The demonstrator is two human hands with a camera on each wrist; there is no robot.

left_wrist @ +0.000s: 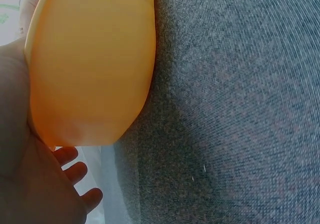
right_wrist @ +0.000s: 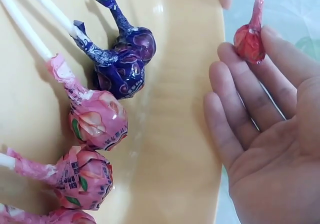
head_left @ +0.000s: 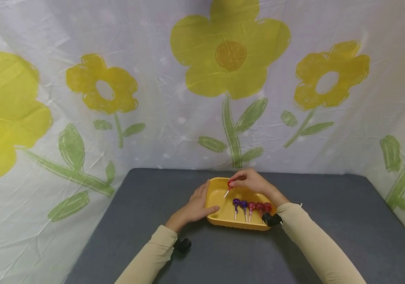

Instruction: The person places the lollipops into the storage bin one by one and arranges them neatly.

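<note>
Plainly, red lollipop (right_wrist: 249,45) raised near yellow tray's (head_left: 220,196) 11 o'clock rim, pinched by right hand's (head_left: 253,183) thumb and fingers; in head view, slanted, stick pointing 7 o'clock. Inside yellow tray: two purple lollipops (right_wrist: 120,76), three pink lollipops (right_wrist: 100,120) visible. Left hand (head_left: 196,204) grips 9 o'clock end, thumb over rim.

Yellow tray (head_left: 221,203), left end: obstructed; left grip (head_left: 196,205) on rim, thumb over it.
Tray floor, left part: accessible from above.
Tray floor, near right: blocked by lollipops (head_left: 243,206).
Tray far side: right grip (head_left: 250,181) obstructs; backdrop (head_left: 174,130) behind.
Worktop (head_left: 230,256) before tray: passable between forearms (head_left: 323,244).
</note>
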